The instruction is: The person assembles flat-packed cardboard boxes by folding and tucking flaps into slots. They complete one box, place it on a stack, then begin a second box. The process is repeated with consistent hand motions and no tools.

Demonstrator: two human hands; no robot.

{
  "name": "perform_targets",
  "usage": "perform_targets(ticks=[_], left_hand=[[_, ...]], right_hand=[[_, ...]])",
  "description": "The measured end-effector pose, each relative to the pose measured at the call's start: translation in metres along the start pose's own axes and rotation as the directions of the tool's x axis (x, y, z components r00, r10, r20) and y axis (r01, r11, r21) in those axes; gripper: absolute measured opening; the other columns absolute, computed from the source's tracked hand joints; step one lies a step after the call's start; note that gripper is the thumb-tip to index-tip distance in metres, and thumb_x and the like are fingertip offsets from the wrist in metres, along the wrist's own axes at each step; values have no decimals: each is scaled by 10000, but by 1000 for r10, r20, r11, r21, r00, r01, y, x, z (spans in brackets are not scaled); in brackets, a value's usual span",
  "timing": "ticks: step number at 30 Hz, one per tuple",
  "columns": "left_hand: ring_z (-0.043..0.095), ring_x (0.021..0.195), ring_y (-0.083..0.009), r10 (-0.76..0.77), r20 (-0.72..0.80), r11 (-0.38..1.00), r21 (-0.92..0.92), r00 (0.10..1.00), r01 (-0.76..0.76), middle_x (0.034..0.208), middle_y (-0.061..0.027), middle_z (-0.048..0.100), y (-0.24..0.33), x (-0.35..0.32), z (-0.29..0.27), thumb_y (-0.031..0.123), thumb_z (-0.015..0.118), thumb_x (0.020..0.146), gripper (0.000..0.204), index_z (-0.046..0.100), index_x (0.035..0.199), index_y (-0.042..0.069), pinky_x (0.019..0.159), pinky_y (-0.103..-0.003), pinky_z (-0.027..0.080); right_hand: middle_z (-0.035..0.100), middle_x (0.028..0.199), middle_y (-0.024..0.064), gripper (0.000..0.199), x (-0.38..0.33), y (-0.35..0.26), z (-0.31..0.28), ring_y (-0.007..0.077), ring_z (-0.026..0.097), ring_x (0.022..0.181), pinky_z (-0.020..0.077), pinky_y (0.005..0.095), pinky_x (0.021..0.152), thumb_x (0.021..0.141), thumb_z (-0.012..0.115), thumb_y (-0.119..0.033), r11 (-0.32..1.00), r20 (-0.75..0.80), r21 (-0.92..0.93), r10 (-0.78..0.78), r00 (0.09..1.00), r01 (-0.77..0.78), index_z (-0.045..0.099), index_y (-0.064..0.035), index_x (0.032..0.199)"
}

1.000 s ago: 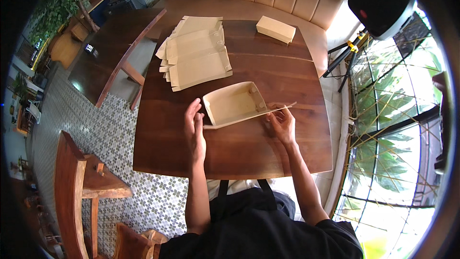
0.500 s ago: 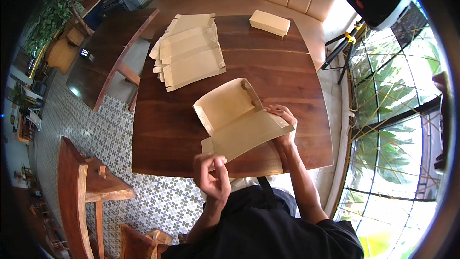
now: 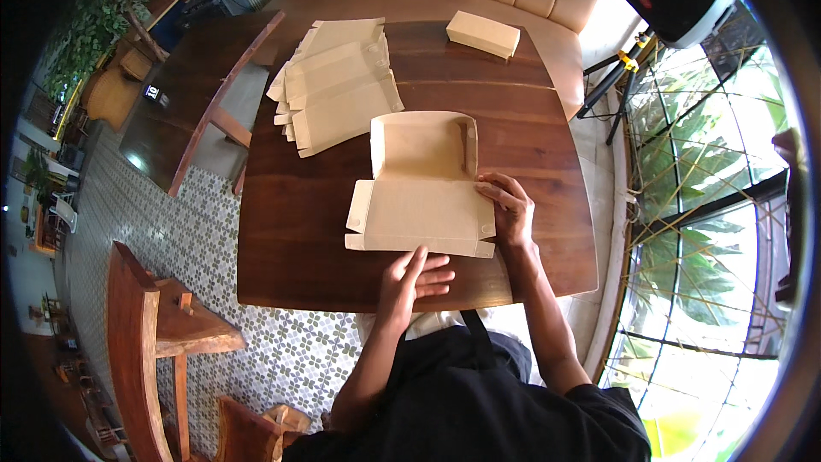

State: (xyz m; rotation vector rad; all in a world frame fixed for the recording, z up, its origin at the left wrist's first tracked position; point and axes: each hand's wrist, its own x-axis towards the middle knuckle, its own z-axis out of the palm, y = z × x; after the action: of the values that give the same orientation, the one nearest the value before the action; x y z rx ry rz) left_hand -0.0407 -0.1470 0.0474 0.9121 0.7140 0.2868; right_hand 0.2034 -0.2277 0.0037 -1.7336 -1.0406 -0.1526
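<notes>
A partly folded brown cardboard box (image 3: 423, 210) is in front of me above the wooden table. Its far section stands up in a tray shape with raised sides, while the nearer panel lies spread toward me with its side and front flaps out. My right hand (image 3: 511, 210) grips the box's right edge near the fold between the two sections. Just below the front flap is my left hand (image 3: 415, 281), its fingers spread and nothing in it.
Several flat cardboard blanks (image 3: 342, 85) lie overlapped at the table's (image 3: 299, 231) far left. A closed cardboard box (image 3: 483, 32) stands at the far right. Beyond runs a padded bench (image 3: 410, 2); a wooden chair (image 3: 132, 334) is at my left, a window at my right.
The box has turned so its front edge faces me squarely, and its near panel has levelled. My left hand has moved right and its curled fingers have opened. My right hand still holds the right edge.
</notes>
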Motion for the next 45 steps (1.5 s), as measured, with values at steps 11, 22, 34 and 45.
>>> perform_targets(ticks=[11,22,34,45], left_hand=[[771,838,-244,66,-115,993,-87,991,-77,1012,-162,740,-30,36,-4,180,673,1038,295,617,1200,-61,756,-352,673],[779,781,-231,-199,-143,854,459,970,243,880,-168,758,7,16,3,351,624,1068,415,689,947,-41,664,-312,643],[646,929,-228,605,577,-170,766,548,-619,988,-8,669,-6,45,20,244,862,821,253,732,998,120,840,-397,525],[661,762,-257,735,226,298,739,639,-604,851,-83,686,-15,45,27,104,780,880,114,701,936,44,706,-378,535]], right_hand=[[681,1275,194,476,-17,4,-21,213,665,1205,560,333,1006,981,719,-61,653,315,404,557,768,-640,543,31,1413],[759,1057,140,442,-29,-25,-16,163,727,902,608,295,715,947,780,-167,503,527,312,615,587,-806,621,79,1278],[748,997,76,334,-34,-15,-16,125,696,884,588,290,763,992,731,-187,372,548,453,600,582,-810,679,38,1233],[763,987,81,380,-25,-29,-24,125,716,852,580,267,707,976,762,-168,390,613,343,596,519,-854,671,33,1286]])
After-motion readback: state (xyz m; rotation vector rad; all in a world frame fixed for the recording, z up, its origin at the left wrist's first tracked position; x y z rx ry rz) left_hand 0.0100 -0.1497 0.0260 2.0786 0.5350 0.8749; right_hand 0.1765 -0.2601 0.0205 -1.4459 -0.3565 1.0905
